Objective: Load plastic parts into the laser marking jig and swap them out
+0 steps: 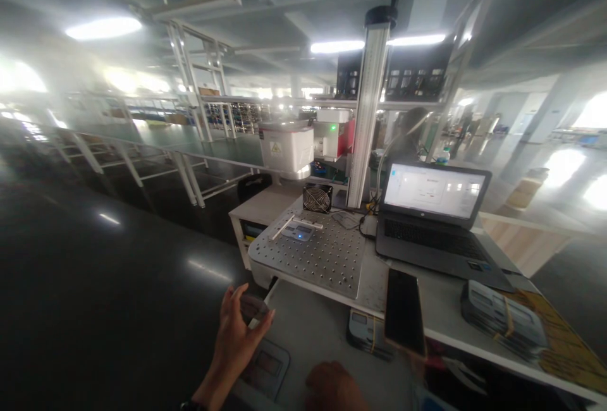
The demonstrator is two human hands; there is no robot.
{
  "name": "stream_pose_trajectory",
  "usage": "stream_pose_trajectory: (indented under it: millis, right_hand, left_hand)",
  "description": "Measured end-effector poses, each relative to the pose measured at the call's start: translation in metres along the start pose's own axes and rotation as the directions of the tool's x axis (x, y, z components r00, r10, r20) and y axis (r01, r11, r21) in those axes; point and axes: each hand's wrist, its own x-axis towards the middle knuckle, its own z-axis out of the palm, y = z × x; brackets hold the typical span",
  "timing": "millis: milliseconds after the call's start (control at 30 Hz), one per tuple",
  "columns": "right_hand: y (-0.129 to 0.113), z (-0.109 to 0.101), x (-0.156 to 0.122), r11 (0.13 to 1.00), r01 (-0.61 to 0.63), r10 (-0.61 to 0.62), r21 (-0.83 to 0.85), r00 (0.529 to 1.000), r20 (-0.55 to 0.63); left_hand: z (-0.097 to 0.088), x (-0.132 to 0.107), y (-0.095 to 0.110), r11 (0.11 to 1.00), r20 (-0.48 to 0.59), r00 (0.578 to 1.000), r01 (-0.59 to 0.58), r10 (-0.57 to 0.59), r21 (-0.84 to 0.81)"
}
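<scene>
My left hand [236,335] is raised over the near left corner of the lower grey table [313,329], its fingers and thumb closed around a small flat grey panel [253,307]. Just below it a similar dark panel [267,368] lies flat on the table. At the bottom edge my right hand [334,387] shows only as a blurred back of the hand low over the table, and what it holds is hidden. Ahead, another small panel [298,231] with a blue spot lies on the perforated metal plate [327,262], under the white laser head [287,148].
An open laptop [436,221] stands right of the plate, with a black phone [404,313] in front of it. Banded stacks of panels [502,317] lie at the right, and another stack [364,333] under the plate's edge. A small fan [317,198] and a tall column [370,114] stand behind.
</scene>
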Motion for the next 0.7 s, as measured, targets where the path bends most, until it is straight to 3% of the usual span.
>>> stream_pose_trajectory:
  millis: [367, 500, 700]
  right_hand:
    - [0.009, 0.010, 0.000, 1.000, -0.026, 0.025, -0.005, 0.996, -0.091]
    - [0.008, 0.008, -0.005, 0.997, -0.045, 0.058, 0.068, 0.980, -0.190]
    - [0.012, 0.006, -0.006, 0.987, -0.036, 0.069, 0.155, 0.976, -0.208]
  left_hand:
    - [0.002, -0.001, 0.001, 0.997, -0.025, 0.999, -0.035, 0.034, -0.072]
    - [0.002, -0.002, 0.000, 0.997, -0.018, 0.999, -0.031, 0.029, -0.071]
    - [-0.001, -0.004, 0.004, 0.996, -0.019, 1.000, -0.007, 0.005, -0.090]
